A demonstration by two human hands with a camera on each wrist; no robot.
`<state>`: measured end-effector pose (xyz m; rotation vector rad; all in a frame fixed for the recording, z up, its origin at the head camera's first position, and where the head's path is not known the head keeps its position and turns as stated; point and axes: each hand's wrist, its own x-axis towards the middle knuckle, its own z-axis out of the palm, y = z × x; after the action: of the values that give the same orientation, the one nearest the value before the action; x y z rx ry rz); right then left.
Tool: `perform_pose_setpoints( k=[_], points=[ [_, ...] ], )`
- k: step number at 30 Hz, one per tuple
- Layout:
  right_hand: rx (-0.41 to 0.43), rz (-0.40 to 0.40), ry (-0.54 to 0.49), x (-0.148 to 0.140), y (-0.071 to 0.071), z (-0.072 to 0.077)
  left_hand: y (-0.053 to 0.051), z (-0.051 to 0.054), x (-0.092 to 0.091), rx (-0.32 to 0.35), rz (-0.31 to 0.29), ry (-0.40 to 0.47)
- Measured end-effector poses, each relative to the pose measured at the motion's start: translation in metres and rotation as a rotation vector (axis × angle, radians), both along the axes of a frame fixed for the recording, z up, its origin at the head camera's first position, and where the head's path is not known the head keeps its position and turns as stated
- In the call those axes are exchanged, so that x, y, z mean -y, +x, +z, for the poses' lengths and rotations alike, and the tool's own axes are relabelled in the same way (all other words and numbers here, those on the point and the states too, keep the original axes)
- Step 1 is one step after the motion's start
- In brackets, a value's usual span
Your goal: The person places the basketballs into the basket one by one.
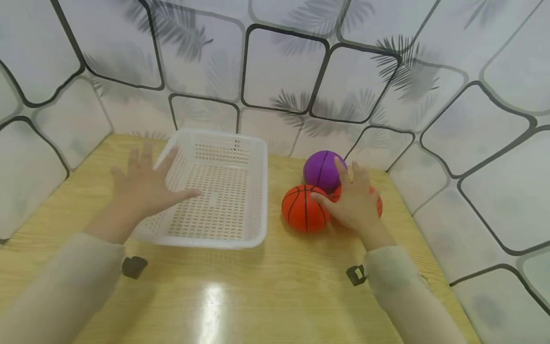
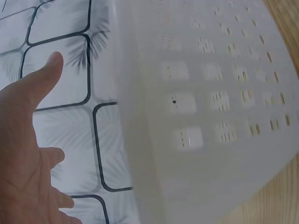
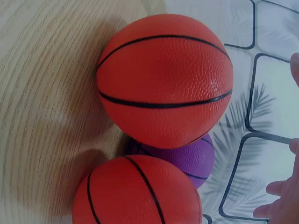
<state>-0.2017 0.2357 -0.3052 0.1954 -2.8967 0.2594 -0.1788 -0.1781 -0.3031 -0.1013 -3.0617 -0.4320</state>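
Observation:
A white plastic basket point(image 1: 258, 191) with a slotted floor and walls stands on the wooden table. My left hand point(image 1: 143, 186) hovers over its left side with fingers spread; in the left wrist view the basket wall point(image 2: 154, 163) is beside the hand point(image 2: 23, 144), apart from it. To the right lie two orange-red toy basketballs, the nearer-left one point(image 1: 302, 210) and another point(image 1: 379, 203) partly hidden under my right hand point(image 1: 354, 200). Behind them sits a purple basketball point(image 1: 322, 169). The right hand's fingers are spread above the balls, holding nothing.
The light wooden tabletop point(image 1: 266, 296) reaches back to a wall point(image 1: 283, 71) papered with a stone-and-leaf pattern. A second papered wall point(image 1: 494, 191) borders the table's right edge.

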Motion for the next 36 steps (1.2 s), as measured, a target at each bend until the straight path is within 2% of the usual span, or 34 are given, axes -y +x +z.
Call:
perform_pose_setpoints(
  k=[9, 17, 20, 29, 31, 36],
  points=[
    [-0.037, -0.047, -0.055, -0.022, -0.005, -0.001, -0.005, 0.004, 0.019, -0.014, 0.023, 0.05],
    [-0.072, -0.059, -0.128, -0.048, -0.006, -0.009, -0.016, 0.001, 0.038, -0.018, 0.005, 0.064],
    [-0.084, -0.045, -0.182, -0.057, -0.005, -0.012, -0.019, 0.0, 0.043, 0.007, -0.006, 0.085],
    [-0.096, 0.026, -0.304, -0.082, -0.006, -0.027, -0.025, -0.011, 0.062, 0.064, -0.086, 0.308],
    [-0.083, 0.033, -0.328, -0.086, -0.006, -0.029, -0.026, -0.014, 0.066, 0.08, -0.087, 0.328],
    [-0.047, 0.048, -0.372, -0.096, -0.005, -0.034, -0.026, -0.018, 0.075, 0.168, -0.063, 0.37]
  ],
)
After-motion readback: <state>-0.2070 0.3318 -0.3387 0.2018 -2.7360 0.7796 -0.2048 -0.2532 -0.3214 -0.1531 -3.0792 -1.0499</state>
